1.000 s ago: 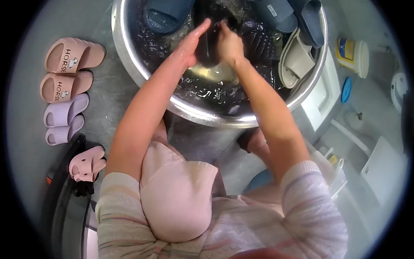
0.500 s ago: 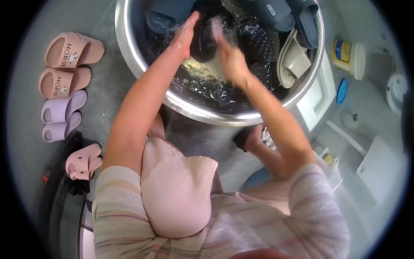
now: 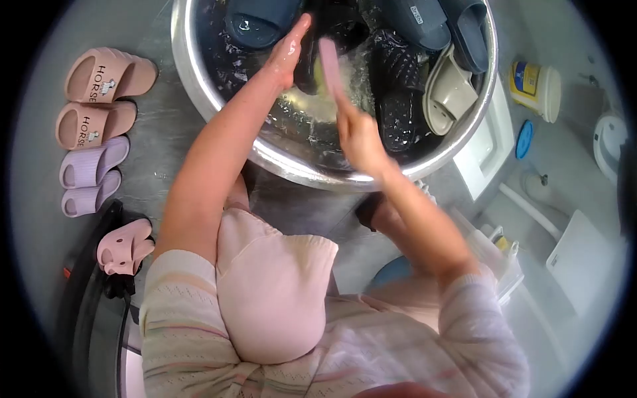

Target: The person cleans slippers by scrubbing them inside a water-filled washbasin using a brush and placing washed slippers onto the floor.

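Inside the metal basin (image 3: 295,171), my left hand (image 3: 289,56) grips the left edge of a black slipper (image 3: 340,25) tilted above the water; its fingers are partly hidden. My right hand (image 3: 361,138) is closed round the handle of a pink brush (image 3: 330,61), whose bristles are close to the slipper's right side. Another black slipper with a bumpy surface (image 3: 398,66) lies to the right in the water. Beige slippers (image 3: 452,93) rest along the right wall. Dark blue slippers (image 3: 262,20) are at the basin's top left and top right.
Pink "HORSE" slippers (image 3: 89,125), lilac slippers (image 3: 93,166) and light pink slippers (image 3: 125,247) stand on the floor at left. Right of the basin are a white tub with a yellow-blue label (image 3: 535,87), a blue lid (image 3: 524,139) and a white floor fixture (image 3: 488,149).
My right hand has moved down and right, away from my left hand, and the pink brush now shows clearly. My left hand has shifted slightly and stays at the black slipper's edge.
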`<state>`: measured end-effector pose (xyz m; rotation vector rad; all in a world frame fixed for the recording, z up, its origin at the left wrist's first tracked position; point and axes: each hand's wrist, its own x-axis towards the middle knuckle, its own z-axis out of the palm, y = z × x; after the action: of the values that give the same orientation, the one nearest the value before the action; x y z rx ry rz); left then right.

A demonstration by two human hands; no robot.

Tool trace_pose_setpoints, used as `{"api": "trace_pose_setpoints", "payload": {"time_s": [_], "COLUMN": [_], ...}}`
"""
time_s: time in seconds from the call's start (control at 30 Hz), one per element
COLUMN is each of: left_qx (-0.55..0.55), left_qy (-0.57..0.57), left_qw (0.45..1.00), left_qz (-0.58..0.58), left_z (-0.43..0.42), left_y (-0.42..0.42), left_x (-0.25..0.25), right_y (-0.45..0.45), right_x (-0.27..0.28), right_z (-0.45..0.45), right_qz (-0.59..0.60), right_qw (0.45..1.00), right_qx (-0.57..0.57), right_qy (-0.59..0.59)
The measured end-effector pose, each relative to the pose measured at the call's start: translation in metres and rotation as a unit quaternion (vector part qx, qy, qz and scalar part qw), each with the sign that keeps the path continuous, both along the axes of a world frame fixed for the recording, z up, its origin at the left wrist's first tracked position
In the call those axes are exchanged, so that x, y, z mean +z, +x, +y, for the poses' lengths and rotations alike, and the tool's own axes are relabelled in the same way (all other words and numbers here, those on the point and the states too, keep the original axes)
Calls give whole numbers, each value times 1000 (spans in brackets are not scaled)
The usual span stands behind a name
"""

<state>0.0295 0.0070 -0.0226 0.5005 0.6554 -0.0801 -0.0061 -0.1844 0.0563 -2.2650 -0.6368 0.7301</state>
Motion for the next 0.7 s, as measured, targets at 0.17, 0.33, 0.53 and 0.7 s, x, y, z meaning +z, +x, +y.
{"api": "trace_pose_setpoints", "payload": {"time_s": [0.17,0.33,0.53,0.7], "left_qx": [-30,17,-3,-24], "left_qy": [-25,-59,-67,-104], "left_qw": [999,998,998,994], "left_qz": [-11,-23,1,-39], "left_z": [15,0,1,0], "left_y": [-3,1,-4,-8], "left_x": [-1,-11,2,-3], "right_y": [40,100,14,77], "right_x": [-31,-5,-8,2], "right_z": [40,85,37,71], "right_qz": [-40,103,-129,117], "right_qw": [999,987,986,989], "right_qx": [-19,-69,10,-83], "right_qy": [-11,-98,108,-33]}}
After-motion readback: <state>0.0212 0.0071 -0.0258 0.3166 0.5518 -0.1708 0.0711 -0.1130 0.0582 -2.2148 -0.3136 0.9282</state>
